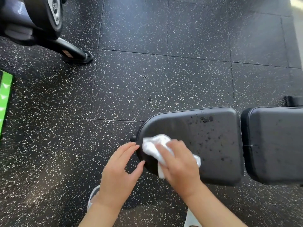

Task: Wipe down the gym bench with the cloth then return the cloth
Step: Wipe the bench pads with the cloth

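Cloth [157,145]: white, crumpled, thin. Lies on the narrow rounded end of the seat pad [196,145], at about 9 o'clock on that pad, with a corner hanging over the near edge. Judged light, limp and likely damp; it will bunch and slide under pressure, so it is best worked with a flat palm over the wad, or taken up by pinching the gathered middle, not a loose corner.

Right hand [178,163]: fingers spread and laid over the cloth, pressing it against the surface; no closed grasp visible.

Left hand [121,171]: loosely open, fingertips and thumb touching the pad's rounded tip at 9 o'clock, holding nothing; seemingly steadying.

Seat pad: black vinyl, padded, smooth. Droplets [207,119] scattered from centre toward 1 and 3 o'clock, with a larger pool near the far edge at 1 o'clock. Judged slick where wet, firm yet yielding; wiping there is still to do.

Back pad [275,145]: second black pad at 3 o'clock of the seat, apart by a narrow gap; faint specks, hard to confirm as wet.

Floor [164,71]: black speckled rubber tiles.

Rack foot [77,54]: dark frame with a weight plate [55,10], at 10 o'clock of the view, well apart.

Green object [5,95]: left edge, unidentifiable.

Cloth's return place: not seen.
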`<state>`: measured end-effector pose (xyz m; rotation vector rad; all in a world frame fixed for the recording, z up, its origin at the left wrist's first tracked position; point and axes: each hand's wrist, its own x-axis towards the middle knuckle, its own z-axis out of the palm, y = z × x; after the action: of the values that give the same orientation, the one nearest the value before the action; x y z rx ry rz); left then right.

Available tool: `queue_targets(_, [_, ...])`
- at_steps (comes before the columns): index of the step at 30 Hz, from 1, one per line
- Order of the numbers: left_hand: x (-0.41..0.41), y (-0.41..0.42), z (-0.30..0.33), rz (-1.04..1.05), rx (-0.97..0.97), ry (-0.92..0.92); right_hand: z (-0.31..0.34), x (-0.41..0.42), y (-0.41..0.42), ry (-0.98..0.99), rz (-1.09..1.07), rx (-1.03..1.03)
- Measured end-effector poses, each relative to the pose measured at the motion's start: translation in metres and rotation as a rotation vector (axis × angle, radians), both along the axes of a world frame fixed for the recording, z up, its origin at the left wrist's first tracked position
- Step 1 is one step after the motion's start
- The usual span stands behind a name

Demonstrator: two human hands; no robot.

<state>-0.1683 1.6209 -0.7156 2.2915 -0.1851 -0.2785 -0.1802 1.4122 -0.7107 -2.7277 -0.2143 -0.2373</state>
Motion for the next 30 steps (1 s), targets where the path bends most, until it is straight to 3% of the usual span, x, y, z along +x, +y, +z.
queue_targets(6, [-0.002,-0.002,0.001,0.024,-0.010,0.021,0.000,0.123,0.027,0.016,-0.214,-0.022])
queue_targets(15, [-0.009,-0.007,0.003,0.063,-0.110,0.124,-0.004,-0.036,0.008,0.055,0.062,0.010])
queue_targets(18, [-0.008,-0.006,0.001,0.062,-0.113,0.113,-0.006,-0.007,-0.003,0.013,0.063,-0.021])
queue_targets(24, [-0.014,-0.008,-0.004,0.052,-0.097,0.111,-0.006,0.113,0.028,-0.006,-0.235,-0.046])
queue_targets(30, [-0.017,-0.002,-0.011,-0.034,-0.035,0.163,-0.006,0.033,0.026,0.011,-0.047,-0.007])
